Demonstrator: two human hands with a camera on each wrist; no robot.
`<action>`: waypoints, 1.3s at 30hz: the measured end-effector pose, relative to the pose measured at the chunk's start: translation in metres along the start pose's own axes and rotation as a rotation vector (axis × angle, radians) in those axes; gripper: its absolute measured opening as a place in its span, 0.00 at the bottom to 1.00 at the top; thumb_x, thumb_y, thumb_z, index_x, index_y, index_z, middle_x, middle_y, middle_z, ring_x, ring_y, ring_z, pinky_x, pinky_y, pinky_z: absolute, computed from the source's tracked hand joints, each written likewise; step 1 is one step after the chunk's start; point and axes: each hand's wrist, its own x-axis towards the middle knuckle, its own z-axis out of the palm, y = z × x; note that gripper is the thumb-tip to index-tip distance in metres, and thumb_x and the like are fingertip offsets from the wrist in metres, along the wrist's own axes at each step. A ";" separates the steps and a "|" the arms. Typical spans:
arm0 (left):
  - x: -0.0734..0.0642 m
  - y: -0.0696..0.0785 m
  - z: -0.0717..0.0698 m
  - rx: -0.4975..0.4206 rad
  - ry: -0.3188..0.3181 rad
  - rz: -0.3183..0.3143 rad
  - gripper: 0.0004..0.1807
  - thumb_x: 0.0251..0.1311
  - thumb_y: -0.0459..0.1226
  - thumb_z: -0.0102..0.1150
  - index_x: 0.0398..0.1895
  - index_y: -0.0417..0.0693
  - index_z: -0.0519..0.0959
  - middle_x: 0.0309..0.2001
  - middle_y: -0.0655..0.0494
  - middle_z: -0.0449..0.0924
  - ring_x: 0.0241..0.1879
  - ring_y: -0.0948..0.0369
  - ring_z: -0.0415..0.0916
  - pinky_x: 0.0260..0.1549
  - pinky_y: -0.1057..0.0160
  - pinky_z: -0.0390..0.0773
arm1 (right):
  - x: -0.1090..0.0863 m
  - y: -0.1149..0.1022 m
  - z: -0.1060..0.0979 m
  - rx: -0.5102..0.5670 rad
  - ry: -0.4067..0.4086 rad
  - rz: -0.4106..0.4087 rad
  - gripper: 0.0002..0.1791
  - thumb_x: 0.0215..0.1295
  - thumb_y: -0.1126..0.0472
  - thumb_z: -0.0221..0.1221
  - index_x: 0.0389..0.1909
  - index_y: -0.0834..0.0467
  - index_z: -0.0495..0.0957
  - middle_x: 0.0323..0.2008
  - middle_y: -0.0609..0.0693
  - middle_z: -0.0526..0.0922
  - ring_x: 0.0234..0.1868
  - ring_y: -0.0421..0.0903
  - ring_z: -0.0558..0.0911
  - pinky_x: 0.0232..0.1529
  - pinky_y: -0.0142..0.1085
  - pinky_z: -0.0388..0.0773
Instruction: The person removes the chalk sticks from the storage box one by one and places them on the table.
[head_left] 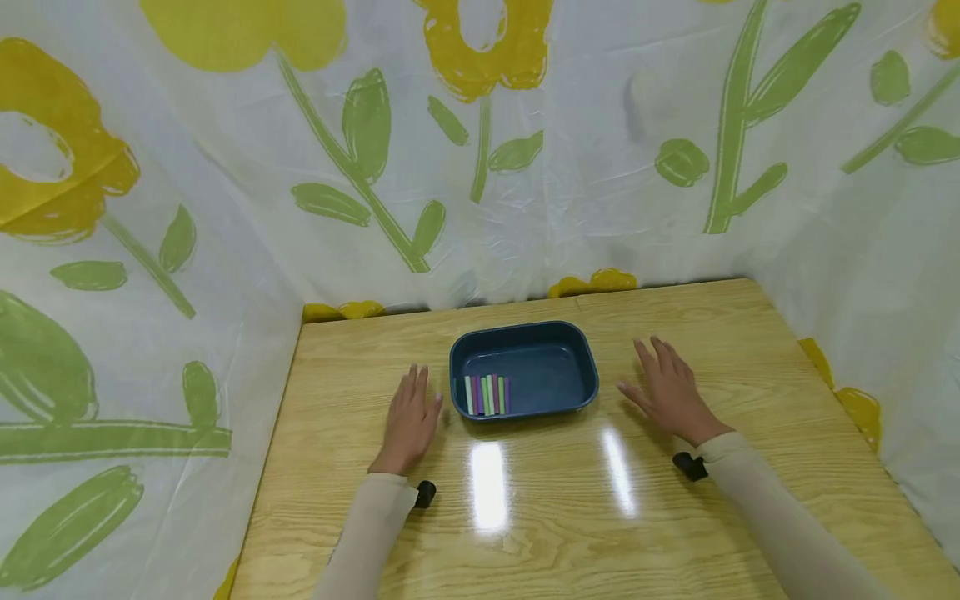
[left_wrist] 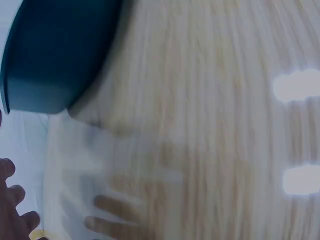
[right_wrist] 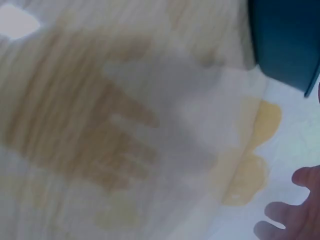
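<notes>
A dark blue rectangular tray (head_left: 551,408) with rounded corners sits on the wooden table. In its left part, a row of several sticks that look like chalk (head_left: 487,395) lies side by side, in white, purple and green. My left hand (head_left: 408,421) hovers beside the tray's left end, fingers extended, holding nothing. On the other side, my right hand (head_left: 667,392) is held with fingers spread, apart from the tray's right end. In the left wrist view the tray's wall (left_wrist: 50,75) shows close to the fingertips (left_wrist: 15,195); the right wrist view shows the opposite wall (right_wrist: 287,45).
The wooden table (head_left: 555,542) reaches back to a white cloth (head_left: 585,192) printed with yellow flowers and green leaves, which also hangs at both sides. Black wrist cameras (head_left: 425,494) sit at the sleeves. Bright light reflections lie on the tabletop.
</notes>
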 end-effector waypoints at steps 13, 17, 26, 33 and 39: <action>0.009 0.028 0.008 -0.610 0.021 -0.096 0.32 0.83 0.38 0.48 0.82 0.35 0.55 0.74 0.35 0.64 0.64 0.40 0.71 0.57 0.42 0.80 | 0.018 -0.054 0.002 0.114 0.156 -0.056 0.37 0.78 0.60 0.61 0.78 0.71 0.58 0.73 0.77 0.60 0.71 0.77 0.64 0.68 0.73 0.59; 0.011 0.035 0.013 -0.700 0.053 -0.167 0.29 0.81 0.36 0.51 0.80 0.37 0.61 0.70 0.36 0.69 0.57 0.44 0.76 0.47 0.49 0.84 | 0.024 -0.069 0.007 0.152 0.156 -0.061 0.36 0.78 0.60 0.61 0.78 0.70 0.59 0.73 0.74 0.62 0.72 0.74 0.64 0.70 0.70 0.60; 0.011 0.044 0.021 -0.778 0.183 -0.260 0.24 0.78 0.32 0.54 0.74 0.38 0.71 0.60 0.39 0.75 0.39 0.56 0.74 0.33 0.61 0.80 | 0.039 -0.103 0.034 0.278 0.123 -0.098 0.33 0.77 0.60 0.63 0.77 0.66 0.64 0.70 0.68 0.67 0.70 0.67 0.70 0.68 0.63 0.70; 0.014 0.049 0.019 -0.876 0.207 -0.335 0.21 0.76 0.29 0.56 0.69 0.36 0.76 0.51 0.43 0.75 0.34 0.60 0.72 0.30 0.64 0.79 | 0.051 -0.126 0.058 0.394 0.053 -0.067 0.31 0.75 0.63 0.64 0.75 0.65 0.68 0.66 0.65 0.73 0.59 0.60 0.79 0.58 0.56 0.80; 0.015 0.051 0.016 -0.942 0.197 -0.401 0.21 0.75 0.27 0.57 0.69 0.36 0.77 0.48 0.47 0.73 0.34 0.59 0.72 0.32 0.63 0.79 | 0.060 -0.144 0.072 0.456 0.003 -0.028 0.30 0.74 0.66 0.64 0.73 0.66 0.70 0.62 0.65 0.76 0.52 0.55 0.82 0.51 0.50 0.83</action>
